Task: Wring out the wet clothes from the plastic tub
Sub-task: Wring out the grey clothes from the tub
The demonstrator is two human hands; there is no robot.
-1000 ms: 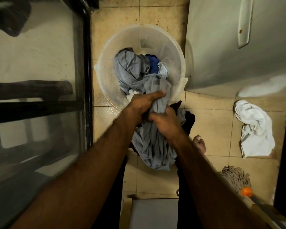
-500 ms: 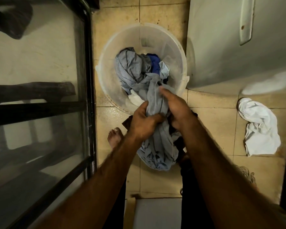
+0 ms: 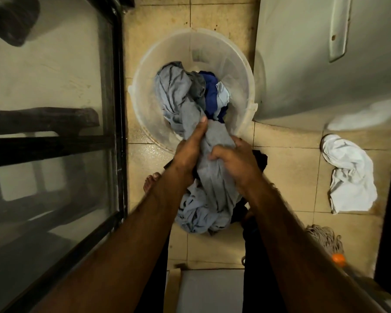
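A clear round plastic tub [image 3: 239, 71] stands on the tiled floor ahead of me. Wet clothes fill it: a grey-blue garment [image 3: 174, 93], a dark blue one [image 3: 210, 91] and a pale blue piece [image 3: 222, 96]. The long grey-blue garment runs out over the tub's near rim and hangs down in a bunch [image 3: 203, 211] between my arms. My left hand [image 3: 190, 150] grips it on the left side, fingers pointing toward the tub. My right hand [image 3: 237, 159] grips the same cloth just to the right, fingers curled round it. The two hands lie side by side, almost touching.
A white cloth [image 3: 350, 177] lies on the floor at right. A mop head [image 3: 325, 238] with an orange fitting sits at lower right. A white appliance [image 3: 325, 53] stands right of the tub, a glass-and-black-frame panel [image 3: 113, 109] to the left. My bare foot [image 3: 151, 184] is beside it.
My hands have shifted their hold along the garment: the left hand moved up toward the tub, and the right hand dropped back beside it. More cloth hangs bunched below them.
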